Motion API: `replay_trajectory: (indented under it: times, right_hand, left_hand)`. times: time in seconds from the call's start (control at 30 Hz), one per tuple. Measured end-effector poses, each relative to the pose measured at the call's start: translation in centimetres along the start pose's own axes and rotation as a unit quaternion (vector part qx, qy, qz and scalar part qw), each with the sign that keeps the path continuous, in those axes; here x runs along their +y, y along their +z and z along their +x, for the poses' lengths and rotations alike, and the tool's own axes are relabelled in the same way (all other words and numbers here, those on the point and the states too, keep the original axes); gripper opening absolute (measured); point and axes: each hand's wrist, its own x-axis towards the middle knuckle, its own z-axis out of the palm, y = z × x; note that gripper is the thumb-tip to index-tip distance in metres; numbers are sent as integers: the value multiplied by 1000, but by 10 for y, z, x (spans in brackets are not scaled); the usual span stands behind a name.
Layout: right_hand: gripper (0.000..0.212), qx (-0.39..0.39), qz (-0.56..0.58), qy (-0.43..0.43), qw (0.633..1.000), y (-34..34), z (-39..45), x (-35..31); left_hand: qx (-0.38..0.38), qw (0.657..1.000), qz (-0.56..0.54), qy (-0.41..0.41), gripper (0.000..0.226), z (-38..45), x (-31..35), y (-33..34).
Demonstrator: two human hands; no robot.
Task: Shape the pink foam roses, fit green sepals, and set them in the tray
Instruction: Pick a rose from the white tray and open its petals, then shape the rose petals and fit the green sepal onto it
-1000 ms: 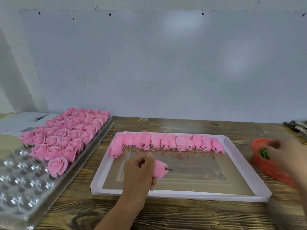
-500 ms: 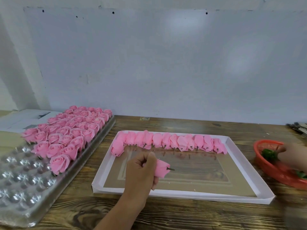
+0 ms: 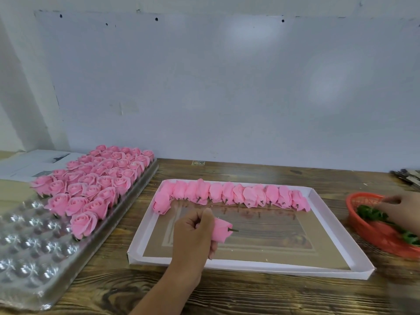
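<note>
Gripped in your left hand (image 3: pixel 193 235): one pink foam rose (image 3: pixel 221 230), fingers curled round its petal end, the short dark stem tip pointing right. Hand and rose sit over the near-left part of the white shallow box (image 3: pixel 318 268), above its brown floor.

Your right hand (image 3: pixel 402 211) is at the right edge of view, reaching into the red basket (image 3: pixel 377 237). Fingers lie over the green sepals (image 3: pixel 370 213) in the basket; motion blur there, so you cannot tell whether anything is pinched or merely touched.

Row of unshaped roses (image 3: pixel 231 195) lies along the far wall of the white box, side by side and touching, stem ends facing you. At the row's left end one rose sits nearer than the rest.

Clear plastic tray (image 3: pixel 29 253) on the left of the wooden table (image 3: pixel 250 296), running away from you at a slant. Finished open roses (image 3: pixel 100 178) fill its far cells; the nearest cells hold none. One finished rose (image 3: pixel 83 223) stands alone at the front of the filled block.

Papers (image 3: pixel 27 162) lie beyond the tray, against the pale wall (image 3: pixel 227 87).
</note>
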Motion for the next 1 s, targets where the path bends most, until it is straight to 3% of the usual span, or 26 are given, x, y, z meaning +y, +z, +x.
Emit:
replay_trajectory:
  times: [0.1, 0.23, 0.4, 0.5, 0.63, 0.8, 0.87, 0.93, 1.0]
  right_hand:
    - [23, 60, 40, -30, 997, 4, -3, -2]
    - [66, 94, 80, -58, 991, -5, -19, -18]
    - [76, 86, 167, -53, 981, -21, -73, -61]
    - [58, -27, 298, -55, 953, -20, -107, -93]
    - [14, -219, 433, -101, 869, -11, -160, -140]
    - [18, -270, 453, -134, 839, 14, -211, -184]
    - [30, -297, 480, -109, 818, 20, -224, -198]
    - [40, -348, 511, -58, 784, 25, -232, -209]
    - [43, -402, 558, 3, 726, 29, -241, -217]
  left_hand:
    - [5, 1000, -5, -11, 42, 1, -1, 0]
    - [6, 1000, -8, -14, 45, 2, -1, 0]
    - [4, 1000, -13, -20, 47, 1, -2, 0]
    - [7, 1000, -11, -26, 45, 2, -2, 0]
    - [10, 999, -16, -46, 38, 4, -4, -1]
    - [20, 996, -36, -77, 36, 9, -8, -5]
    - [24, 995, -41, -85, 35, 10, -9, -5]
    - [25, 995, -44, -88, 36, 11, -10, -5]
    - [24, 995, -46, -86, 38, 11, -10, -5]
